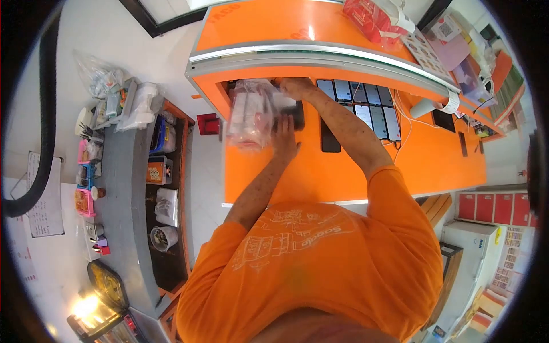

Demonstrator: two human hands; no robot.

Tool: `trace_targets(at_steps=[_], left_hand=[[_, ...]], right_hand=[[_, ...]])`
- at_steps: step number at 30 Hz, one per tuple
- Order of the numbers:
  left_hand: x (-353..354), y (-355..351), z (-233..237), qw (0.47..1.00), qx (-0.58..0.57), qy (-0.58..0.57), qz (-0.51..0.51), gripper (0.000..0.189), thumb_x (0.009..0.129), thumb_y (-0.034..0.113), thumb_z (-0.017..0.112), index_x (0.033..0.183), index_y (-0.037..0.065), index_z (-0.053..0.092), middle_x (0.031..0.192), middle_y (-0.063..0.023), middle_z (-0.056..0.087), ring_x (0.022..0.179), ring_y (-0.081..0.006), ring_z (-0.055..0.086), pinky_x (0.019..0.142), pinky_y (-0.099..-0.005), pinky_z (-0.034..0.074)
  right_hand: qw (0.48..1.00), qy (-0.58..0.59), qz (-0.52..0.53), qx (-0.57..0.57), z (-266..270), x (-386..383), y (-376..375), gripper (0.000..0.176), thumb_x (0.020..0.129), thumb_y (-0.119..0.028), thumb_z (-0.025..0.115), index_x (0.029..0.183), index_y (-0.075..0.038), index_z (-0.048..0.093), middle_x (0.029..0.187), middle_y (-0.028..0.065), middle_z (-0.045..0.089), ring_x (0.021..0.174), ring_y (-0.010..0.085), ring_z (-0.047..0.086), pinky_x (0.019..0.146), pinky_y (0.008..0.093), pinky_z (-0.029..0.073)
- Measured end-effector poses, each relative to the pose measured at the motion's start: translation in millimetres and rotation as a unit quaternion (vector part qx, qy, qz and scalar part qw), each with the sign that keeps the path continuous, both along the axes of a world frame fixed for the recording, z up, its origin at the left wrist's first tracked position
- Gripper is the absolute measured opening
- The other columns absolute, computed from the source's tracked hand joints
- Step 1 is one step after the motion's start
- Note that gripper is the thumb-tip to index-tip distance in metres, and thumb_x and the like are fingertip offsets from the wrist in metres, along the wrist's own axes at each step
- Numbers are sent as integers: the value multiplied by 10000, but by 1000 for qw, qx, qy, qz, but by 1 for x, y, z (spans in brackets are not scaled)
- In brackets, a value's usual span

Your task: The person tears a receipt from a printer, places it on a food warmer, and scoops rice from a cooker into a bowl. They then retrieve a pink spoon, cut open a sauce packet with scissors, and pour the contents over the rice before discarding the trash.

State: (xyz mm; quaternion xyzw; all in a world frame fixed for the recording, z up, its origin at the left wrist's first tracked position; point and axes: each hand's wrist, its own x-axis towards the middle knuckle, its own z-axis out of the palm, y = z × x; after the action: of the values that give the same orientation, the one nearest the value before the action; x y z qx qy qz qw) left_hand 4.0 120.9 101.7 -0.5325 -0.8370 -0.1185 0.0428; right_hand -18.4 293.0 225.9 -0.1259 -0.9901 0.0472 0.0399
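Observation:
My left hand rests against the near side of a black boxy device, its fingers stretched out over the dark surface. Behind the device, under the counter's upper ledge, my right hand is closed with bent fingers. What those fingers hold, if anything, is hidden. A pale, blurred patch shows between the two hands. Just left of both hands stands a clear plastic bag with white and reddish contents. A black phone lies on the orange counter, below my right forearm.
Several phones lie in rows at the right, with white cables among them. The orange upper ledge overhangs the workspace and carries a red package. At the left is a grey shelf top with bags and small baskets. A red bin sits beyond the counter's left edge.

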Motion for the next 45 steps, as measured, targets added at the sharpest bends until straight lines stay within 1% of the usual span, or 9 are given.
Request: trace_targets(at_steps=[8,11,13,19,22,26,28,31,45], left_hand=[[0,0,0,1000,-2,-1,-6,1006,725,422,727,1463,56,149,1505,-139,188,1410,-286,153,1055,-498,301],[1,-1,-2,1000,2,12,-2,1004,727,426,724,1463,55,149,1504,-140,194,1410,-287,155,1050,-501,305],[1,-1,-1,1000,3,19,0,1005,727,428,723,1462,54,150,1503,-141,196,1410,-287,155,1048,-501,307],[2,-3,2,1000,18,25,-6,994,720,426,730,1453,45,178,1489,-140,223,1397,-286,184,1054,-498,300],[2,-2,1,999,17,37,-5,982,722,426,729,1446,37,192,1479,-140,238,1392,-285,195,1060,-497,295],[3,-1,3,1000,4,21,-2,988,728,427,723,1448,29,175,1484,-138,223,1399,-285,175,1068,-499,284],[4,-2,4,1000,-5,21,1,988,730,424,721,1449,28,170,1486,-138,218,1402,-285,169,1070,-501,281],[4,-1,2,1000,-10,12,-1,985,740,421,713,1454,32,156,1493,-138,202,1406,-288,158,1075,-510,267],[5,0,1,1000,-6,-5,9,1002,731,407,721,1462,51,135,1508,-144,177,1415,-296,132,1081,-517,259]], right_hand=[[1000,-11,-9,-22,13,6,-5,216,708,-176,683,884,-56,710,980,141,663,1015,304,596,894,423,458],[998,43,21,37,8,5,-1,157,745,-177,622,869,-103,683,927,106,667,945,259,611,808,400,468],[999,32,-5,-9,24,11,-11,354,721,-161,681,1058,-56,657,1125,160,610,1093,319,556,944,418,437],[997,52,42,34,10,2,6,398,772,-203,645,1151,-84,617,1217,144,569,1175,333,498,998,449,397],[999,44,20,-5,8,1,11,409,784,-205,638,1179,-102,603,1238,137,560,1195,335,479,1010,459,383],[995,89,36,-22,6,-2,13,398,791,-191,625,1177,-101,598,1238,147,559,1186,334,488,1000,450,391],[992,127,-8,1,17,3,6,309,788,-206,615,1060,-60,630,1079,179,619,1054,328,567,938,442,431],[989,149,5,-2,24,8,3,330,787,-220,622,1058,-31,615,1037,192,621,1008,344,581,909,458,442],[957,287,15,32,15,5,10,323,794,-218,617,1053,-25,610,1026,197,618,998,354,579,895,464,442]])
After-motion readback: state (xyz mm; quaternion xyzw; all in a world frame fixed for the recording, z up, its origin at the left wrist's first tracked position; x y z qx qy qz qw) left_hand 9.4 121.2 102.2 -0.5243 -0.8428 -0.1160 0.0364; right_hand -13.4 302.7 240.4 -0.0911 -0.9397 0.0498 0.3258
